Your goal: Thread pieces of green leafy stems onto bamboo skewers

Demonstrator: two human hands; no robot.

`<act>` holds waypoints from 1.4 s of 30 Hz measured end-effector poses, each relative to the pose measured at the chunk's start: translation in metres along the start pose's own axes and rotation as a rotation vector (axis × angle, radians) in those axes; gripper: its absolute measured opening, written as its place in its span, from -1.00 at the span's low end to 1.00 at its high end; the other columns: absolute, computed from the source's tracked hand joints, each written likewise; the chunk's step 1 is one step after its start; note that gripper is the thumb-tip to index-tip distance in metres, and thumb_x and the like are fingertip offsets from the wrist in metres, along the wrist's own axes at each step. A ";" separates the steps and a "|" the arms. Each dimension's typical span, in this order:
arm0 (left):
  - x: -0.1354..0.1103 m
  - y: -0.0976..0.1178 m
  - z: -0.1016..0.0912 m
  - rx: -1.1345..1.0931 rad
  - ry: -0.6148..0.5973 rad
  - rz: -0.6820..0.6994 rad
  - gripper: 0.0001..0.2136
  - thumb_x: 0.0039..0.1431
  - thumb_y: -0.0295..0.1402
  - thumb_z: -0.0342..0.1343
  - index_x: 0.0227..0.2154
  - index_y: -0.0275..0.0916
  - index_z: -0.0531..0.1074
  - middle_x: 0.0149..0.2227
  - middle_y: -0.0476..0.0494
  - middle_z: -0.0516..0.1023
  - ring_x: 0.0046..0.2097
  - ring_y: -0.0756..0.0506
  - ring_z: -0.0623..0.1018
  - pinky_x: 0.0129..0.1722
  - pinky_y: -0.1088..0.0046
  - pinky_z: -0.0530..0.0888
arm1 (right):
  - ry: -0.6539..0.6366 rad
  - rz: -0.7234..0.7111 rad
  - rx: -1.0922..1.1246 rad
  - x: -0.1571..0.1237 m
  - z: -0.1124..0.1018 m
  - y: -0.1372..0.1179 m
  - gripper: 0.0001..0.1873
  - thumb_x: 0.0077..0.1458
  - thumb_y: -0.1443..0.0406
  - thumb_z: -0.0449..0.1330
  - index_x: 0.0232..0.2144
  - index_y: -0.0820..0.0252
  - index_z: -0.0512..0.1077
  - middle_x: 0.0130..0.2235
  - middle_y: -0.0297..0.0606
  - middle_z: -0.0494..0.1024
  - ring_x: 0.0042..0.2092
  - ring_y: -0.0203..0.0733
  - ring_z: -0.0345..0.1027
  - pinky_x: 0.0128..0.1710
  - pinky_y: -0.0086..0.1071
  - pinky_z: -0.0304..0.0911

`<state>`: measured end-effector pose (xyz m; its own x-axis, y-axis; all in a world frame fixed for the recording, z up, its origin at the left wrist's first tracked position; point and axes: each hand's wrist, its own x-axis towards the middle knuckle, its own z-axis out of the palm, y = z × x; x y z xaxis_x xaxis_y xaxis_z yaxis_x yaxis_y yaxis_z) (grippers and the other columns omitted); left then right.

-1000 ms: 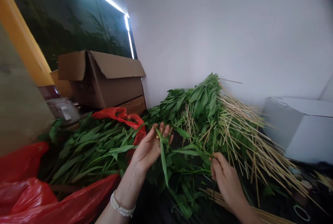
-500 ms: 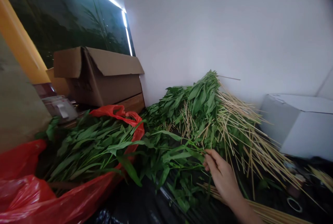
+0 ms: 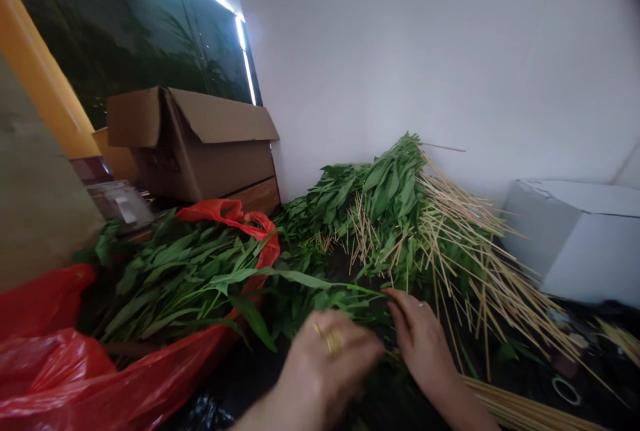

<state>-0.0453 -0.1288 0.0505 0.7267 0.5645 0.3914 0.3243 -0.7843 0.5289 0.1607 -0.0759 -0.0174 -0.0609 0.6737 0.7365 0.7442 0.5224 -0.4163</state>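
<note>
My left hand (image 3: 327,357), blurred and wearing gold rings, hangs low over the leafy green stems (image 3: 320,304) with its fingers curled. Whether it holds anything cannot be told. My right hand (image 3: 420,337) pinches a long stem at its fingertips. A heap of leafy greens mixed with thin bamboo skewers (image 3: 465,251) lies just beyond that hand. More cut greens (image 3: 175,277) lie to the left on a red plastic bag (image 3: 240,217).
A bundle of skewers (image 3: 525,407) lies at the bottom right, near a tape roll (image 3: 567,391). A white box (image 3: 575,244) stands at the right, an open cardboard box (image 3: 195,144) at the back left, and a white wall behind the heap.
My left hand, absent half a second ago, has come back into view at the bottom centre, moving and blurred. My right hand has shifted slightly left along the stems.
</note>
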 end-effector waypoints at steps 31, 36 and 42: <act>0.059 -0.070 -0.050 -0.378 0.351 -0.453 -0.75 0.21 -0.17 0.01 -0.33 -0.25 0.44 -0.47 0.02 0.38 -0.45 0.01 0.33 -0.43 0.53 0.27 | 0.021 -0.188 -0.093 0.006 -0.007 -0.001 -0.80 0.30 0.34 0.02 -0.22 0.21 0.45 -0.37 -0.25 0.55 -0.30 -0.17 0.39 -0.17 -0.25 0.14; 0.058 -0.069 -0.037 -0.326 0.040 -0.449 -0.74 0.18 -0.20 0.08 -0.37 -0.32 0.52 -0.40 -0.04 0.50 -0.34 -0.04 0.41 -0.29 0.50 0.33 | 0.018 -0.222 -0.091 0.008 -0.011 -0.009 -0.82 0.29 0.37 0.05 -0.19 0.23 0.46 -0.39 -0.26 0.53 -0.28 -0.16 0.37 -0.15 -0.23 0.11; 0.060 -0.061 -0.036 -0.352 -0.163 -0.448 -0.67 0.19 -0.12 0.06 -0.38 -0.33 0.53 -0.48 0.00 0.43 -0.42 0.01 0.34 -0.37 0.53 0.30 | 0.009 -0.248 -0.128 0.008 -0.012 -0.010 -0.81 0.28 0.37 0.07 -0.17 0.24 0.48 -0.37 -0.24 0.54 -0.25 -0.15 0.37 -0.14 -0.23 0.12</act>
<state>-0.0432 -0.0382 0.0685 0.6578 0.7525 -0.0338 0.4210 -0.3300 0.8449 0.1611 -0.0821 -0.0005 -0.2462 0.5289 0.8122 0.7854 0.5999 -0.1526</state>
